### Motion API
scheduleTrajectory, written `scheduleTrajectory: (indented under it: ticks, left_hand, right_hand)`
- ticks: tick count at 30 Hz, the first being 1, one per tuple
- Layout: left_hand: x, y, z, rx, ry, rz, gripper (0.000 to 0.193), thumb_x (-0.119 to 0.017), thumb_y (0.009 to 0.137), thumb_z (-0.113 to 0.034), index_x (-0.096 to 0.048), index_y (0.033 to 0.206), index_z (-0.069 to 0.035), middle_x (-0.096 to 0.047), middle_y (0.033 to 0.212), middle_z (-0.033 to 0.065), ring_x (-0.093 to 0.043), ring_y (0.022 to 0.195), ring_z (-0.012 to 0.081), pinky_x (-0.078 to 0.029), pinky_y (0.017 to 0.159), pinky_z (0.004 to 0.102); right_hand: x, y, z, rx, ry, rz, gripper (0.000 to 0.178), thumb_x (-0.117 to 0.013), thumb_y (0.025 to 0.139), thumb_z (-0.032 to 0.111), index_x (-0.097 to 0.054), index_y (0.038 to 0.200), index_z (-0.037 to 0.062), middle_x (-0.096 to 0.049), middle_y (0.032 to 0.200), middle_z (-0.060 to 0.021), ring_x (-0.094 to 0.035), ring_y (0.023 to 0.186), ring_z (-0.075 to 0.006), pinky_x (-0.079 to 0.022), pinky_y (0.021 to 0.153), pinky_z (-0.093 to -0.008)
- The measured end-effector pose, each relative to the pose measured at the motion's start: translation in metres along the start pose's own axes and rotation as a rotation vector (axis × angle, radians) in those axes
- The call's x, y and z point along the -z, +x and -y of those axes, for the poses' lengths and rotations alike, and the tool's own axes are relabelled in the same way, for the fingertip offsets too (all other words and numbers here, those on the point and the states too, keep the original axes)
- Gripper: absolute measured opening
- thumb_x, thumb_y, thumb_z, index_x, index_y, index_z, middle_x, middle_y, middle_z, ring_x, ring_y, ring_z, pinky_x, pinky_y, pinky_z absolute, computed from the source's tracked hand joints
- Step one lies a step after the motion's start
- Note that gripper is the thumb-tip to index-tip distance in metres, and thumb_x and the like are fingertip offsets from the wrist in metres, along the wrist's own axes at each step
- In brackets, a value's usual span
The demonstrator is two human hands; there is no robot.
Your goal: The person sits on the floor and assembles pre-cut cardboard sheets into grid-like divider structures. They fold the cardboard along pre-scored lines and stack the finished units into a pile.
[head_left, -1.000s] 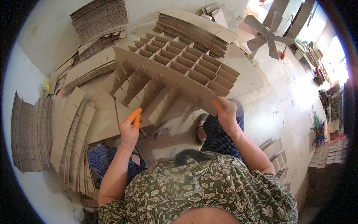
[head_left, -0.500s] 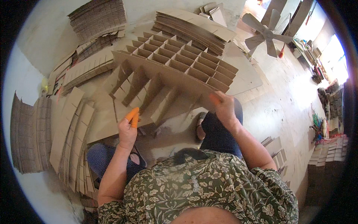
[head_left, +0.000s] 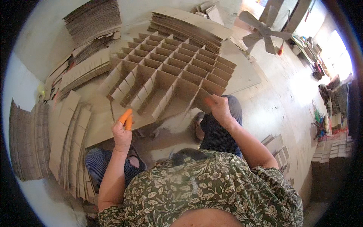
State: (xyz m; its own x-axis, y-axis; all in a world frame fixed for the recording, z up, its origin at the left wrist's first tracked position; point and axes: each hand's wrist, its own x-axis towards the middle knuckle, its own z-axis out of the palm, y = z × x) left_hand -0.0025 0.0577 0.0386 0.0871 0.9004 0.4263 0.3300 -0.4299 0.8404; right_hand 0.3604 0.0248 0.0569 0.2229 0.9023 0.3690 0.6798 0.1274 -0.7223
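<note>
The cardboard grid (head_left: 185,89) sits at the centre of the frame, tilted, its open cells facing up and slotted strip ends sticking out toward the lower left. At its lower right, the right hand (head_left: 220,109) pinches the end of the nearest cross strip (head_left: 202,100) between thumb and fingers. The left hand (head_left: 122,138), left of centre, has two fingers in orange covers (head_left: 124,118) held narrowly together; no cardboard shows between them, and whether they touch a strip end is unclear. To work it well, I would keep the right pinch light so the strip doesn't crease, steady the loose ends with the left, line up each slot squarely, and press evenly along the strip.
</note>
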Motion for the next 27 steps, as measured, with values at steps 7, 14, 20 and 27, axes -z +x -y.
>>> scheduleTrajectory:
  ticks: [7,14,20,27]
  left_hand:
    - [0.071,0.043,0.015,-0.126,0.383,-0.308,0.025,-0.059,0.088,-0.005,-0.061,0.112,0.002,-0.065,0.104,0.0138,-0.062,0.092,0.0223,-0.049,0.082,0.0313]
    - [0.186,0.084,0.076,0.244,1.179,-0.320,0.059,-0.062,0.086,-0.024,-0.038,0.136,-0.006,-0.042,0.137,0.0159,-0.038,0.127,0.0347,-0.030,0.104,0.0508]
    - [0.213,0.107,0.112,0.495,1.257,-0.056,0.041,-0.058,0.085,-0.029,-0.051,0.120,-0.007,-0.053,0.123,0.0177,-0.050,0.113,0.0352,-0.039,0.092,0.0505]
    - [0.201,0.102,0.099,0.273,1.032,-0.405,0.014,-0.054,0.082,-0.014,-0.061,0.091,-0.005,-0.064,0.094,0.0182,-0.060,0.084,0.0361,-0.047,0.070,0.0450]
  right_hand:
    - [0.006,0.011,-0.030,-0.126,0.192,-0.084,0.015,-0.064,0.085,0.011,-0.061,0.081,-0.0034,-0.058,0.064,-0.0163,-0.044,0.061,-0.0123,-0.043,0.056,-0.0330]
    - [-0.007,0.017,-0.011,-0.106,0.099,-0.058,0.016,-0.065,0.085,0.013,-0.062,0.084,-0.0030,-0.057,0.064,-0.0113,-0.044,0.061,-0.0105,-0.041,0.056,-0.0307]
    - [-0.006,0.009,-0.012,-0.033,0.030,-0.103,0.016,-0.066,0.084,0.013,-0.066,0.096,0.0019,-0.067,0.076,-0.0146,-0.063,0.067,-0.0181,-0.049,0.064,-0.0316]
    - [0.007,-0.008,-0.011,0.073,0.053,-0.343,0.025,-0.063,0.086,0.008,-0.061,0.110,0.0022,-0.068,0.093,-0.0130,-0.065,0.082,-0.0181,-0.050,0.074,-0.0297]
